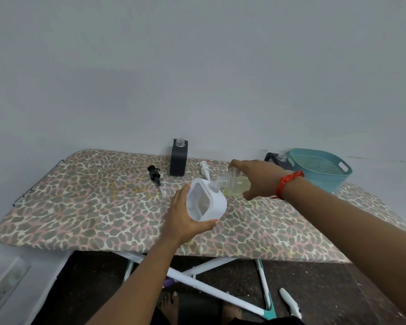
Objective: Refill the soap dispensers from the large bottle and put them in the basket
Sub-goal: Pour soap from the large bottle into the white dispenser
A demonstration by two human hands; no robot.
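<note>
**Refill 1 of 3 in progress, basket empty as far as we could see**

The white square plastic soap dispenser (209, 202) was off the board, tilted, with the left hand (185, 219) wrapped round its base and side. The right hand (258, 179) gripped the large clear bottle of yellowish liquid (232, 181), tipped over so its mouth met the dispenser's open neck. We couldn't make out any flow.

The white pump head (204, 168) and black pump head (155, 175) lay loose on the leopard-print ironing board (80, 195). The black square dispenser (178, 160) stood upright and uncapped at the far edge. A second dark dispenser (273, 159), also uncapped, sat just beside the teal perforated plastic basket (338, 179), outside it as best we could tell.

Our read: early in the task. Left to do: finish this fill, fill the two dark ones, refit the pumps, load all three.
</note>
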